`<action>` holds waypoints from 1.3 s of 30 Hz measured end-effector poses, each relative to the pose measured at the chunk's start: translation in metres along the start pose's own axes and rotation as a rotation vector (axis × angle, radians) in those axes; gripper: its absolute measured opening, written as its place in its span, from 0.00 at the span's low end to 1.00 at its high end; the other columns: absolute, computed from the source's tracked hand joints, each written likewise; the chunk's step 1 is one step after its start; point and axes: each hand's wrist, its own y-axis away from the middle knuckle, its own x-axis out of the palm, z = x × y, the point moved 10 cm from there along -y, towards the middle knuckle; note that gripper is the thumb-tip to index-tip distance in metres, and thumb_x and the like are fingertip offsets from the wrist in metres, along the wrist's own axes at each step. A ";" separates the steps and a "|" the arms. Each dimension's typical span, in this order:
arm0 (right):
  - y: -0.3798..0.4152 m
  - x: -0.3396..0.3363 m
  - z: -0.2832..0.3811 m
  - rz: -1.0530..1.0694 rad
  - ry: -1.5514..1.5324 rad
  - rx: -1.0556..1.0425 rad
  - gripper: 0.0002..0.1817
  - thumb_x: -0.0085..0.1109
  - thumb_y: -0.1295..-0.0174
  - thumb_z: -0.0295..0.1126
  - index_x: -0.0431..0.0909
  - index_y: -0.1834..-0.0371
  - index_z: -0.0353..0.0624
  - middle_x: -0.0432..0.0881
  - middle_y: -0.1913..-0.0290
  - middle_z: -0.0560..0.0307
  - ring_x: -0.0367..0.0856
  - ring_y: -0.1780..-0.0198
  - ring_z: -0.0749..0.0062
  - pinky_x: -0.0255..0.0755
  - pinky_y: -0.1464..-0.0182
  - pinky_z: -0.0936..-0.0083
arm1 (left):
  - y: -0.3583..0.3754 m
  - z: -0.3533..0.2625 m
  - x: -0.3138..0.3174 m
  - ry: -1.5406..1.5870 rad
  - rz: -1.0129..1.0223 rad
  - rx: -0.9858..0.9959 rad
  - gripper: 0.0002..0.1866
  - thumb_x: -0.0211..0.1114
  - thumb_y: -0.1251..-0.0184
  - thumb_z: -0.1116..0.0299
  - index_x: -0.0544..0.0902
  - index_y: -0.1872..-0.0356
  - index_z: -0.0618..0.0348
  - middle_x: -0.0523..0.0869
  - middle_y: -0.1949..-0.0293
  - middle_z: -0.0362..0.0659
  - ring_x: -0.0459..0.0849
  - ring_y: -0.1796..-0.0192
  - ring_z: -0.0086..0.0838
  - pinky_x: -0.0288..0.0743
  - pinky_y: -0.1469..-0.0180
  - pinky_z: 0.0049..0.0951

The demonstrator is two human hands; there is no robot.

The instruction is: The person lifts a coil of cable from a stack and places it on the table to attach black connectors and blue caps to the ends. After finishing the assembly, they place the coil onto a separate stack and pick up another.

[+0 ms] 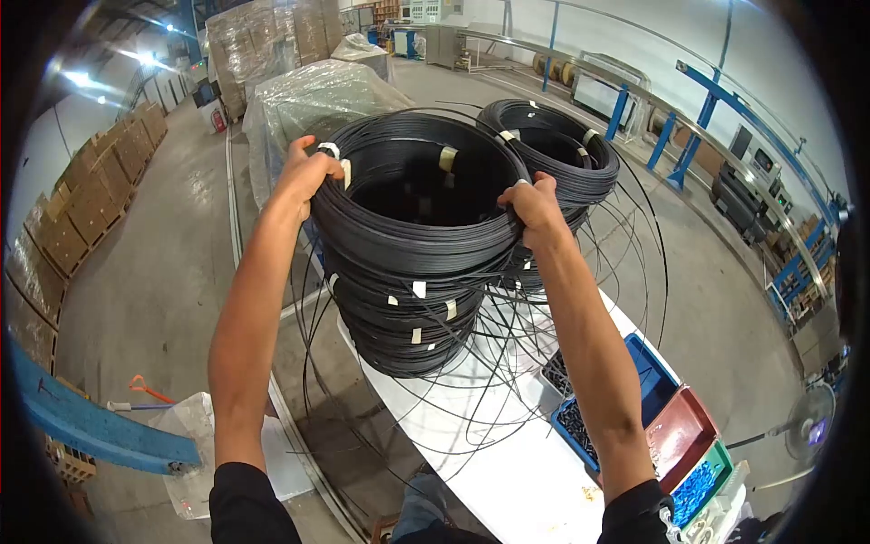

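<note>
My left hand (306,177) is closed around the left rim of a coil of black cable (421,240), close to a strip of pale tape. On the opposite rim, my right hand (536,207) grips the same coil with its thumb on top. This coil is the uppermost of a tall stack of black cable coils (403,337), bound here and there with pale tape. Behind my right hand stands a second stack of coils (573,179). Loose cable ends stick out and curl around both stacks. Beneath them is a white table (530,485).
A blue bin (654,370), a red bin (678,440) and a green bin (720,456) with small blue parts sit on the table's right side. A fan (809,424) stands at far right. Plastic-wrapped goods (313,95) are beyond the coils; a blue beam (100,426) crosses lower left.
</note>
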 end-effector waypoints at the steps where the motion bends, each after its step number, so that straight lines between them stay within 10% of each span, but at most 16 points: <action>1: 0.001 -0.003 0.001 -0.031 0.014 -0.032 0.51 0.58 0.51 0.14 0.40 0.23 0.36 0.72 0.43 0.31 0.76 0.45 0.52 0.73 0.44 0.59 | 0.002 0.000 -0.003 0.026 -0.018 0.003 0.50 0.62 0.57 0.81 0.57 0.24 0.58 0.80 0.51 0.57 0.85 0.60 0.37 0.80 0.60 0.40; 10: 0.007 -0.011 0.021 -0.023 0.015 -0.190 0.51 0.59 0.52 0.15 0.42 0.23 0.37 0.70 0.41 0.29 0.76 0.44 0.51 0.73 0.44 0.61 | 0.030 -0.021 -0.010 0.247 -0.024 0.058 0.51 0.59 0.58 0.87 0.54 0.24 0.51 0.79 0.62 0.54 0.82 0.72 0.36 0.79 0.70 0.37; 12: 0.015 -0.010 0.029 0.020 -0.002 -0.233 0.49 0.56 0.47 0.14 0.42 0.22 0.42 0.76 0.53 0.41 0.79 0.63 0.66 0.76 0.69 0.69 | 0.035 -0.030 -0.016 0.299 -0.006 0.106 0.51 0.59 0.57 0.88 0.55 0.25 0.49 0.80 0.65 0.52 0.81 0.74 0.35 0.79 0.71 0.36; 19: 0.071 -0.025 0.062 0.110 -0.143 -0.344 0.49 0.60 0.43 0.14 0.41 0.22 0.44 0.77 0.52 0.43 0.82 0.59 0.66 0.84 0.66 0.69 | 0.117 -0.106 -0.034 0.246 -0.004 0.476 0.47 0.66 0.52 0.86 0.58 0.27 0.55 0.81 0.59 0.51 0.83 0.68 0.28 0.81 0.66 0.27; 25: 0.153 -0.076 0.088 0.110 -0.147 -0.515 0.50 0.68 0.40 0.23 0.43 0.19 0.46 0.81 0.59 0.49 0.82 0.63 0.68 0.78 0.70 0.73 | 0.262 -0.159 -0.033 0.176 -0.010 0.828 0.50 0.72 0.45 0.75 0.53 0.22 0.57 0.79 0.44 0.62 0.85 0.47 0.37 0.78 0.41 0.30; 28: 0.187 -0.123 0.076 0.096 -0.219 -0.562 0.51 0.68 0.40 0.23 0.44 0.18 0.49 0.81 0.58 0.48 0.82 0.64 0.68 0.77 0.72 0.73 | 0.307 -0.154 -0.032 0.381 0.043 0.713 0.51 0.71 0.40 0.65 0.48 0.20 0.57 0.77 0.39 0.64 0.84 0.46 0.36 0.81 0.43 0.30; 30: 0.223 -0.156 0.074 0.096 -0.206 -0.668 0.54 0.69 0.44 0.20 0.43 0.17 0.51 0.82 0.60 0.47 0.81 0.70 0.69 0.75 0.72 0.75 | 0.316 -0.143 -0.025 0.315 0.196 0.725 0.54 0.69 0.35 0.54 0.41 0.19 0.58 0.73 0.36 0.67 0.87 0.50 0.37 0.86 0.54 0.33; 32: 0.264 -0.196 0.065 0.056 -0.183 -0.727 0.56 0.71 0.47 0.22 0.43 0.17 0.51 0.83 0.61 0.47 0.80 0.72 0.70 0.75 0.72 0.75 | 0.363 -0.137 0.015 0.352 0.759 0.823 0.55 0.65 0.32 0.47 0.35 0.20 0.56 0.71 0.35 0.68 0.89 0.57 0.37 0.88 0.62 0.35; 39: 0.418 -0.332 0.002 -0.249 0.079 -0.881 0.65 0.73 0.59 0.28 0.39 0.17 0.41 0.84 0.54 0.41 0.85 0.66 0.68 0.81 0.62 0.75 | 0.476 -0.043 0.099 0.490 0.408 0.740 0.66 0.75 0.53 0.58 0.36 0.20 0.58 0.75 0.49 0.64 0.84 0.75 0.38 0.86 0.64 0.32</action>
